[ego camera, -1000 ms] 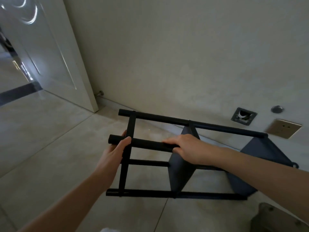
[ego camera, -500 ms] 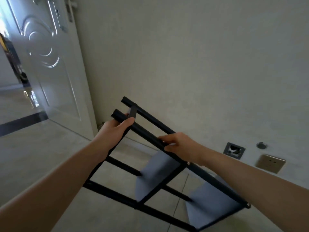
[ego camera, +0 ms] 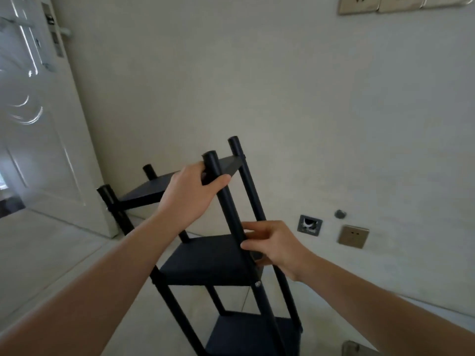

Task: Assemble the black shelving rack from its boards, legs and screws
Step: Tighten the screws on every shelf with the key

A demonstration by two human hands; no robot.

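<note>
gripping one round matte leg [ego camera: 232, 222] of the black rack [ego camera: 205, 263], both hands [ego camera: 189, 195].

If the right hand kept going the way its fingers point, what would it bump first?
Probably nothing new: the right hand already holds the black rack's near leg. Past that leg, likely the left forearm; depth is unclear.

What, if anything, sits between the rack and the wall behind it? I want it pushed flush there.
Nothing visible does. The rack, gripped by the left hand and right hand, has only bare floor toward the wall; its feet are out of view.
</note>
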